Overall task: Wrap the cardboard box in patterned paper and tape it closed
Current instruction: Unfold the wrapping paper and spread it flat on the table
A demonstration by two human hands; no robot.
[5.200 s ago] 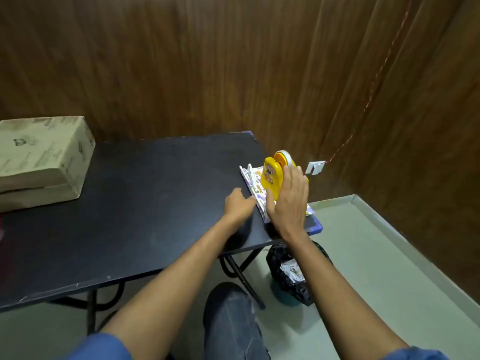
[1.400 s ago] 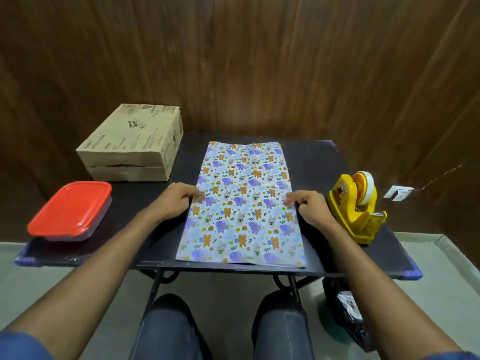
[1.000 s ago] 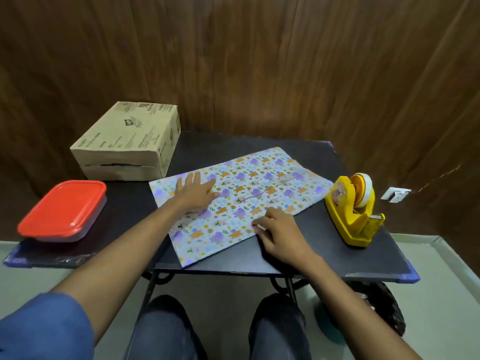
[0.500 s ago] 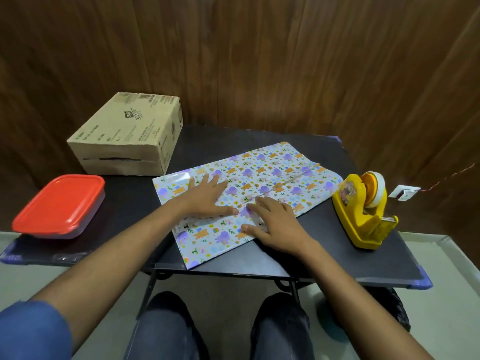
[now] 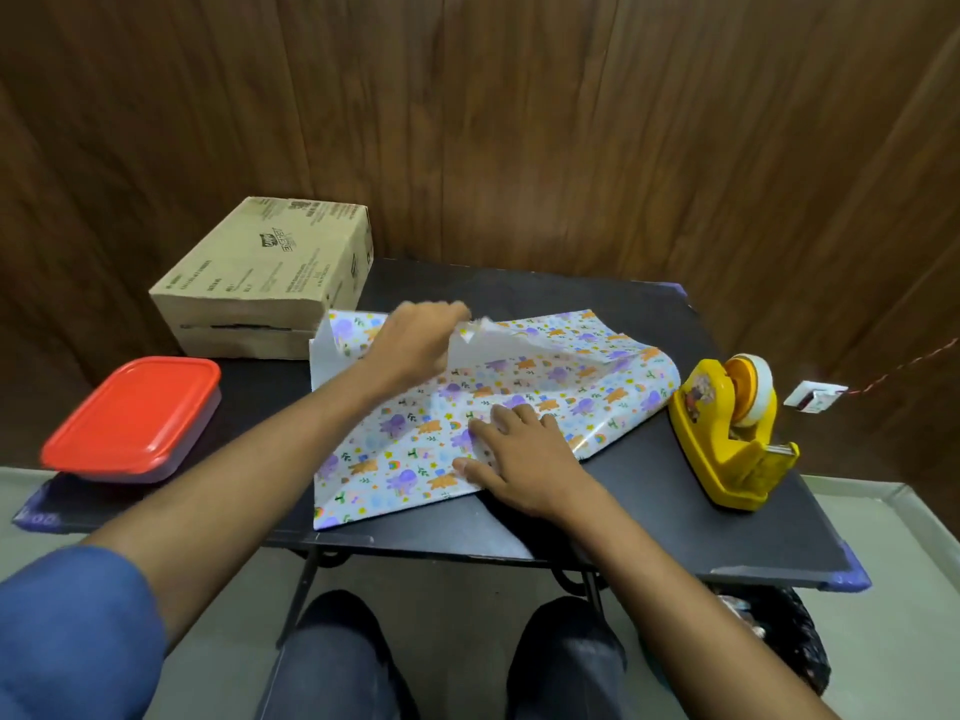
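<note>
The patterned paper (image 5: 561, 381), white with purple and orange animals, lies folded on the black table (image 5: 649, 522). My left hand (image 5: 415, 340) pinches its upper layer at the far edge and lifts it, so the white underside shows. My right hand (image 5: 519, 459) rests flat on the near part of the sheet, fingers spread, pressing it down. The cardboard box (image 5: 265, 272) stands at the table's back left, a short gap from the paper. A yellow tape dispenser (image 5: 732, 433) with a roll of tape sits at the right, beside the paper's right end.
A red-lidded plastic container (image 5: 135, 418) sits at the table's left edge. Wood-panelled walls close in behind and to the right. A black bag (image 5: 779, 636) lies on the floor under the table's right corner. My knees are under the front edge.
My left hand went from lying flat on the paper to gripping its top layer and raising it toward the back. The right hand stayed pressed on the sheet.
</note>
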